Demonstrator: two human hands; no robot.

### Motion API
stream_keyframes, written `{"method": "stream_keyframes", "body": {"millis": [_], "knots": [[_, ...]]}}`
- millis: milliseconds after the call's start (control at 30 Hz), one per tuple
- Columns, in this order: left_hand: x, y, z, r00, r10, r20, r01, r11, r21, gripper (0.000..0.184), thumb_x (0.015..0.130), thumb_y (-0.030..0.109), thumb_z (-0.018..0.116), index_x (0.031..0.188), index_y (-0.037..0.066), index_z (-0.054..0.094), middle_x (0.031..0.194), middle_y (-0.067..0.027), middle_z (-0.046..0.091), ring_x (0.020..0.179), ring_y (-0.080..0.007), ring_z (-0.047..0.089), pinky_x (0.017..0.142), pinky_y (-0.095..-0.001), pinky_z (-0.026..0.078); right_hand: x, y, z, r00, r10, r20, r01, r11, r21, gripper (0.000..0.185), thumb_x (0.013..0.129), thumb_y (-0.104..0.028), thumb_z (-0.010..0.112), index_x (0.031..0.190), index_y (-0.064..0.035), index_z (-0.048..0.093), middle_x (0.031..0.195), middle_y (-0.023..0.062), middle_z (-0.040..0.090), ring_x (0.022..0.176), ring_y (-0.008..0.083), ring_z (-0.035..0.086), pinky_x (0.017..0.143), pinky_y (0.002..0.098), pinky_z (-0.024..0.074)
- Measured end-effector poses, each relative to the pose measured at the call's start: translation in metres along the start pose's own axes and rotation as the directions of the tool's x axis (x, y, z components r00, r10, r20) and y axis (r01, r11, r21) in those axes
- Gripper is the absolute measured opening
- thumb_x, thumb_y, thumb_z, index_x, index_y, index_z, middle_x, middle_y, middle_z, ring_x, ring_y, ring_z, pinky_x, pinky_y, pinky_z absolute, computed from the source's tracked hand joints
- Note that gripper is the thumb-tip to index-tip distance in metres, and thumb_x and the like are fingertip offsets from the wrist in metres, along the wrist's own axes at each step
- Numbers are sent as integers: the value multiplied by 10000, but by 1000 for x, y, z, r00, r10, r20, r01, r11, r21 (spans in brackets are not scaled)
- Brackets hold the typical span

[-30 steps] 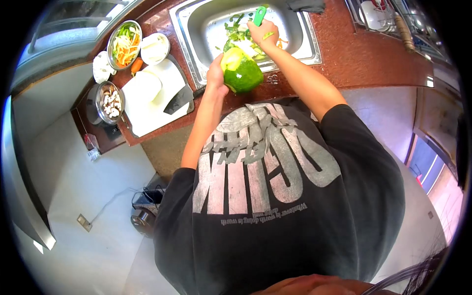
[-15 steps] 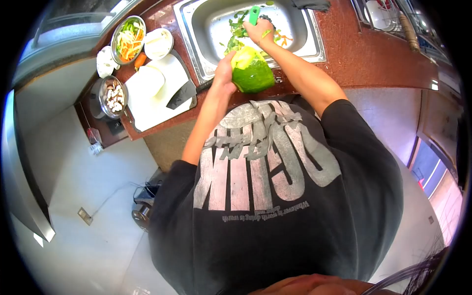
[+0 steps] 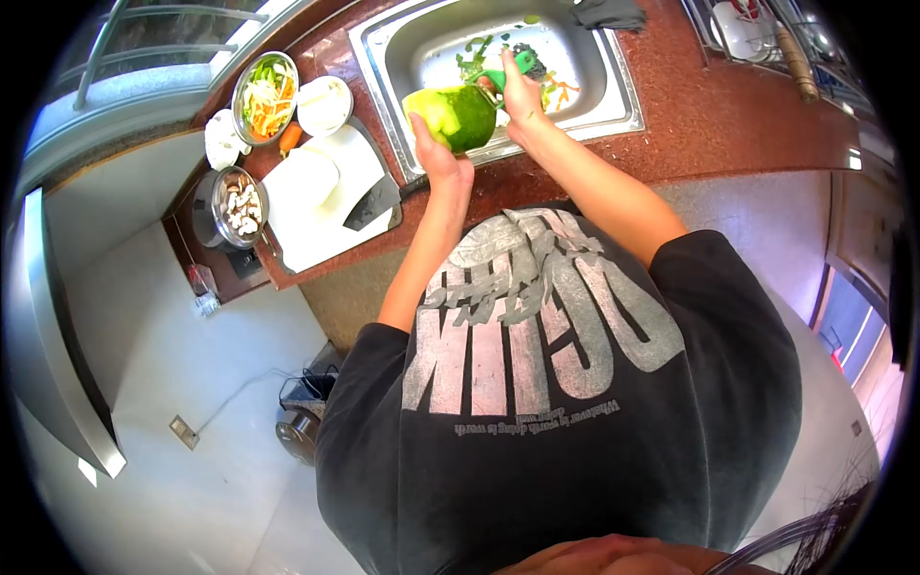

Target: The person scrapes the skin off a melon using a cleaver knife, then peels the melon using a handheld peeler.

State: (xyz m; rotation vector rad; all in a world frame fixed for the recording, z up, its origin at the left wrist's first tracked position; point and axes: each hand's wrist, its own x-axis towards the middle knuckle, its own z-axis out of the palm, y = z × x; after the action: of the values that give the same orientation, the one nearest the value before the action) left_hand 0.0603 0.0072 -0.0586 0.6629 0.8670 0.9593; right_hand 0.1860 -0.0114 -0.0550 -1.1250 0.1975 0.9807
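Observation:
Over the near edge of the sink [image 3: 628, 110], my left hand [image 3: 441, 161] grips a large green squash [image 3: 470, 120] from below and the left side. Its left part is peeled to pale yellow-green flesh, while dark green skin covers the right part. My right hand [image 3: 522, 94] is closed around a green-handled peeler [image 3: 517, 65], held against the upper right of the squash. Fingers partly hide the peeler's blade. Green peelings [image 3: 472, 63] and orange scraps [image 3: 563, 94] lie in the sink basin.
Left of the sink are a white cutting board [image 3: 316, 230] with a pale piece [image 3: 307, 177], a carrot [image 3: 290, 140], a bowl of shredded vegetables [image 3: 268, 96], a white-filled bowl [image 3: 324, 105] and cut mushrooms [image 3: 241, 208]. A dark cloth [image 3: 609, 13] and dish rack [image 3: 743, 38] are right.
The squash has turned and shifted left and up, its peeled side now facing left. My right hand has come out of the basin, bringing the peeler to the squash.

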Motion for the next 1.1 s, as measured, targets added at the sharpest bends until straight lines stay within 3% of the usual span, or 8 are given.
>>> {"method": "stream_keyframes", "body": {"millis": [133,233,300,467,567,667,867,1100], "knots": [[-4,3,-4,991,-1,132,2,1000,-9,418,1028,332,455,1347,62,466,1309,-106,564,1227,-245,537,1029,-431,437,11,-7,-1,968,228,108,-247,944,218,417,937,-482,583,870,-72,596,793,72,598,767,182,608,733,342,523],[-6,27,-7,949,-171,264,128,976,174,378,879,68,687,1219,35,524,1177,-120,612,1081,-213,621,899,-347,531,30,-14,-9,961,206,184,-233,962,142,413,936,-449,604,929,-36,595,801,88,616,714,185,608,669,340,539],[-5,43,-7,904,-296,309,180,918,353,389,842,66,725,1183,28,541,1122,-101,634,1005,-204,646,847,-340,552,37,-16,-11,946,148,287,-104,981,-165,453,890,-478,658,925,-30,594,790,81,605,693,165,602,631,306,527],[-4,61,0,833,-469,295,124,677,726,383,721,137,842,1050,3,698,938,-75,721,802,-148,690,733,-301,560,45,-4,-3,855,210,475,-12,923,-385,450,850,-465,709,854,-23,622,749,56,604,637,119,577,578,275,490],[-13,68,9,868,-399,296,-119,412,903,350,723,245,847,971,18,752,849,-74,738,745,-120,689,703,-284,542,36,-8,2,808,203,553,96,881,-463,469,850,-469,708,875,-5,647,716,45,616,620,114,590,568,266,483],[-14,54,1,889,-336,310,-168,392,905,347,763,245,824,968,-21,737,843,-52,733,712,-101,667,657,-267,526,24,-6,3,854,39,519,248,846,-472,472,852,-470,702,879,1,685,701,53,644,628,124,615,582,281,490],[-20,26,-9,960,-118,254,-165,497,852,335,761,316,793,849,-2,736,710,-91,716,631,-131,669,608,-309,509,-28,0,0,760,-270,591,615,593,-520,426,838,-479,709,787,-57,741,687,81,680,630,126,631,624,298,495],[-33,24,2,956,-51,290,-209,576,790,293,806,273,757,845,-15,722,709,-70,710,641,-113,648,615,-308,501,-27,-12,-9,749,-206,630,524,765,-373,294,900,-297,686,800,-24,735,772,30,715,748,97,662,692,258,519]]}}
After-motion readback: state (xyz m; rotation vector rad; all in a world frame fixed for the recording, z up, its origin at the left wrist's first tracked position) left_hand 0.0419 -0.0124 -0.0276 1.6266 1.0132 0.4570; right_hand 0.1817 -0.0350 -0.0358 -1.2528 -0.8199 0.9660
